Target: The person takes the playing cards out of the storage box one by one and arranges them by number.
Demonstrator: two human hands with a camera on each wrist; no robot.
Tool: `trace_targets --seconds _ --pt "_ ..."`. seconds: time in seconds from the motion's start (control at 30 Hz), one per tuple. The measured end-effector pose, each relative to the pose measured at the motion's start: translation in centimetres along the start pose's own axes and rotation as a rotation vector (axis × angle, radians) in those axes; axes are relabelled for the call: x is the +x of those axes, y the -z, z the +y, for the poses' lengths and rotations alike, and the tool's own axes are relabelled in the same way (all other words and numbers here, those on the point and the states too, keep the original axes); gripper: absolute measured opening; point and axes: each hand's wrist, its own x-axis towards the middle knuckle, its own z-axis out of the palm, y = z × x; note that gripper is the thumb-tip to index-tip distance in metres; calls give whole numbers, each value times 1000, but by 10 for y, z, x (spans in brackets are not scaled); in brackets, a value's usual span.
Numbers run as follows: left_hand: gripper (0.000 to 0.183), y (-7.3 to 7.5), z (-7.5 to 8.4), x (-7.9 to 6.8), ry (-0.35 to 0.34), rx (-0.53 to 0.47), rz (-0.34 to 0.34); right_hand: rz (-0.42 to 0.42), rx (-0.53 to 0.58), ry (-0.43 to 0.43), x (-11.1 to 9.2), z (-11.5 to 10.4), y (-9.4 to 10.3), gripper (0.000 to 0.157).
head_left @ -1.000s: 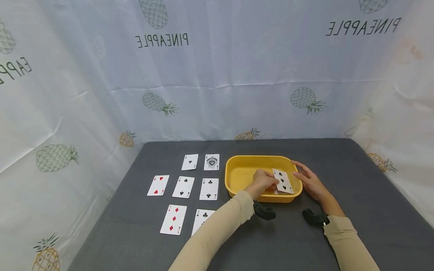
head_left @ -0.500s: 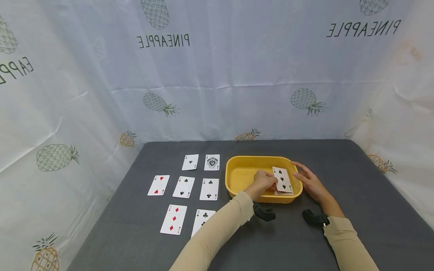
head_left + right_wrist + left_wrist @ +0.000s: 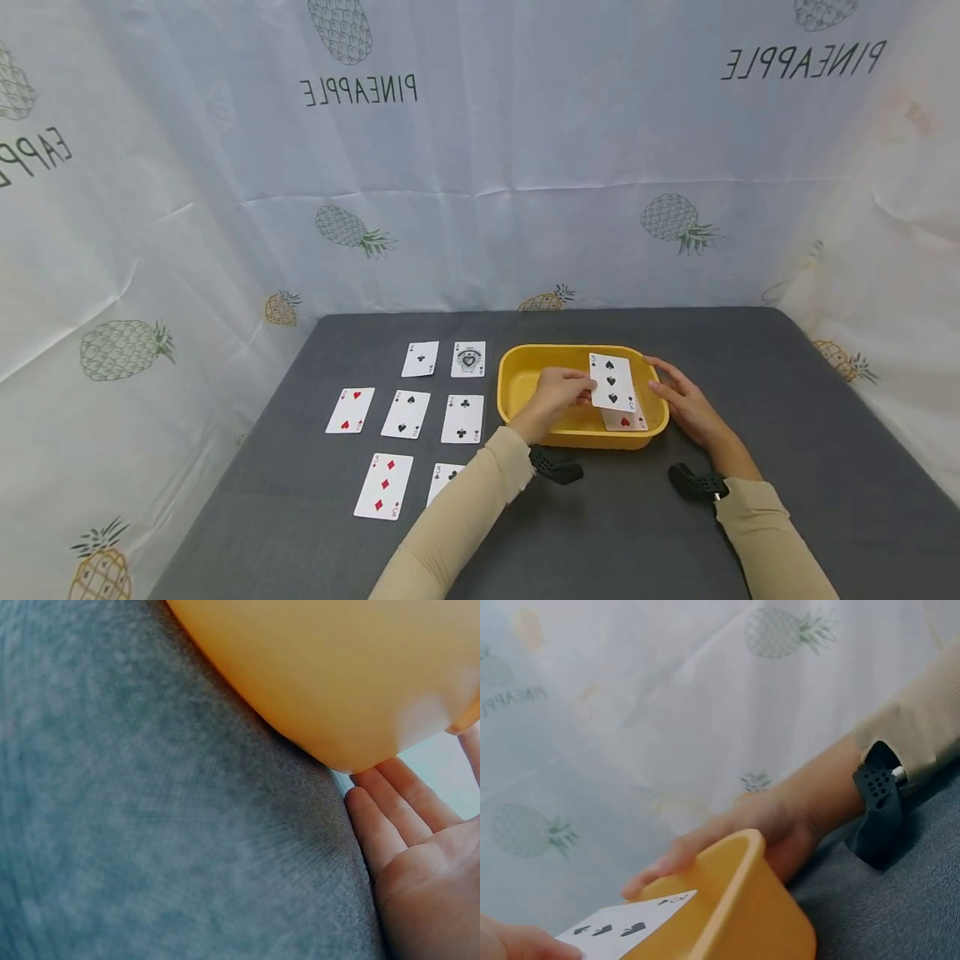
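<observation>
My left hand (image 3: 557, 396) pinches a three of spades (image 3: 612, 382) at its left edge, holding it tilted over the yellow plastic bin (image 3: 517, 408). That card also shows in the left wrist view, with the tips of my left fingers beside it. Beneath it in the bin lies a card with red hearts (image 3: 626, 421), partly covered. At the bin's right end my right hand (image 3: 693, 408) holds the rim, thumb over the edge. The right wrist view shows its other fingers (image 3: 405, 799) nearly straight against the bin's outer side.
Several face-up cards lie in rows on the dark table (image 3: 300, 533) left of the bin, including a three of diamonds (image 3: 383, 487) and a two of clubs (image 3: 462, 419). My left sleeve partly covers another card (image 3: 442, 479). A pineapple-print curtain (image 3: 480, 150) surrounds the table.
My left hand has lifted the three of spades and moved it left, uncovering more of the hearts card below. My right hand has stayed at the bin's rim.
</observation>
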Motion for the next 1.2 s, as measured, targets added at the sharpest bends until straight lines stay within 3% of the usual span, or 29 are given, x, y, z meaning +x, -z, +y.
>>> trace_targets --seconds 0.23,0.53,1.0,1.2 --pt "23 29 3 -7 -78 16 -48 -1 -11 -11 0 1 0 53" --pt "28 61 11 -14 -117 89 -89 0 -6 -16 1 2 1 53" --pt "31 107 16 -34 -126 187 -50 -4 58 3 0 0 -1 50" --pt "32 126 13 -38 -147 211 -17 3 23 -8 1 0 -1 53"
